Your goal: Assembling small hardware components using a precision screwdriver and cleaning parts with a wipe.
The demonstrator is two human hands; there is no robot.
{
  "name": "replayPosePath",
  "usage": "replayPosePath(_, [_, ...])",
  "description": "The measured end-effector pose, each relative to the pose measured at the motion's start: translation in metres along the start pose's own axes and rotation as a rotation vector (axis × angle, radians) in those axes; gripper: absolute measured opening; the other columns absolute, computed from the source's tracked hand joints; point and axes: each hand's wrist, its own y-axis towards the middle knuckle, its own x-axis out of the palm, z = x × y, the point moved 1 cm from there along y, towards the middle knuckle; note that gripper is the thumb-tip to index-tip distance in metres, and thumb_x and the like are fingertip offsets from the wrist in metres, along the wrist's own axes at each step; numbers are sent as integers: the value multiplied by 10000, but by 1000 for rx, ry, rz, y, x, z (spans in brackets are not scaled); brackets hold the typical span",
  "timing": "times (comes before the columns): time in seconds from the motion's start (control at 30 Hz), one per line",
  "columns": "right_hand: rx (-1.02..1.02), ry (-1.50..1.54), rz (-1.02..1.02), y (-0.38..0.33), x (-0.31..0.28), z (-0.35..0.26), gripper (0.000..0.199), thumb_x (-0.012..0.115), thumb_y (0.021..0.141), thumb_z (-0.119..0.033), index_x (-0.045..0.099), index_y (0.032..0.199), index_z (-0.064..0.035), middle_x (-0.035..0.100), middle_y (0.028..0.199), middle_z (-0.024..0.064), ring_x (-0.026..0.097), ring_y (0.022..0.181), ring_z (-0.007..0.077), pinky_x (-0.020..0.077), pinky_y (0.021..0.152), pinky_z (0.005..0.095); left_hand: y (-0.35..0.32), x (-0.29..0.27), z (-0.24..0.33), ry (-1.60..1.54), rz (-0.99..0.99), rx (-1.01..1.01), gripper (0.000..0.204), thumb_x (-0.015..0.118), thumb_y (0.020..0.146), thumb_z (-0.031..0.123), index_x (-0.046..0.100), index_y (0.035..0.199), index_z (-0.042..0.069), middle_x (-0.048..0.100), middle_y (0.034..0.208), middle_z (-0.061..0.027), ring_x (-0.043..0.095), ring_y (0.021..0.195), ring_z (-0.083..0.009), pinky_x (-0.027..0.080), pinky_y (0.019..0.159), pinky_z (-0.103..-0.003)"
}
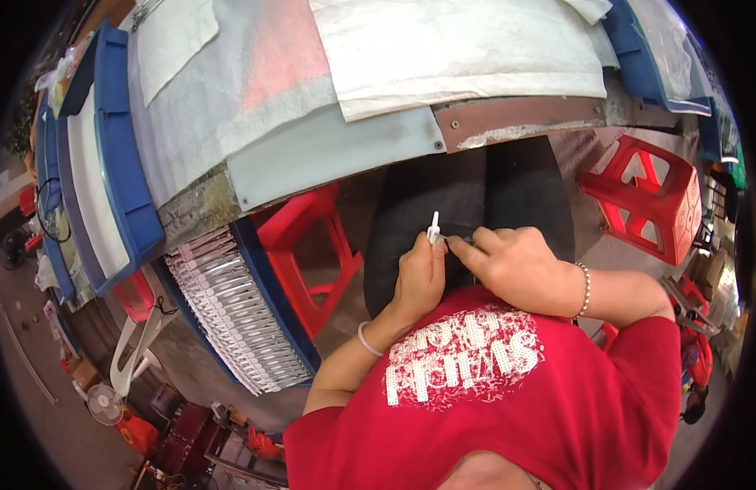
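Note:
Over my lap, my left hand (421,276) pinches a small white plastic piece (433,227) between thumb and fingertips. The piece has a narrow tip pointing up, away from my body. Close beside it, my right hand (515,263) is closed, its fingertips almost meeting the white piece. Something thin and greyish shows between the right fingers near the piece, too small to name. My right fingers partly hide it.
Ahead is a workbench edge (337,151) with white sheets (468,49) over it. A blue tray (133,155) sits at its left end. Below stands a blue crate holding rows of white-and-silver parts (239,318). Red stools (312,253) flank my legs (468,188).

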Motion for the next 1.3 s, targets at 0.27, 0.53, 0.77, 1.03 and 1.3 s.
replayPosePath(0.27, [305,838,174,10,37,31,294,668,805,-62,669,1094,-9,645,674,113,600,577,134,458,504,288,7,0,-7,139,40,14,151,476,948,91,449,869,-35,561,654,-269,588,626,-461,427,491,-504])
replayPosePath(0.53, [290,815,49,8,6,23,272,645,829,-60,611,1081,38,624,809,128,633,735,234,499,656,319,7,-3,-5,55,71,98,137,464,952,89,491,873,-19,573,667,-234,609,627,-422,439,511,-461])
replayPosePath(0.77, [-51,285,106,1,-1,12,347,648,761,-67,585,1095,6,582,927,141,622,777,290,528,637,359,-5,-5,-2,-177,28,-169,203,442,979,141,536,859,8,510,603,-87,519,516,-178,407,497,-325])
replayPosePath(1.03, [-220,-163,51,10,-6,6,308,575,742,-129,628,1004,23,532,709,63,591,600,173,477,443,281,1,0,-3,31,69,41,182,437,973,132,501,888,-15,572,669,-202,604,618,-396,436,515,-432])
replayPosePath(1.3, [-137,-143,-91,22,0,10,322,594,729,-122,641,1005,36,582,706,96,631,589,193,483,451,291,6,2,-9,15,19,-65,163,459,963,109,479,867,-22,559,648,-226,598,603,-406,422,486,-445])
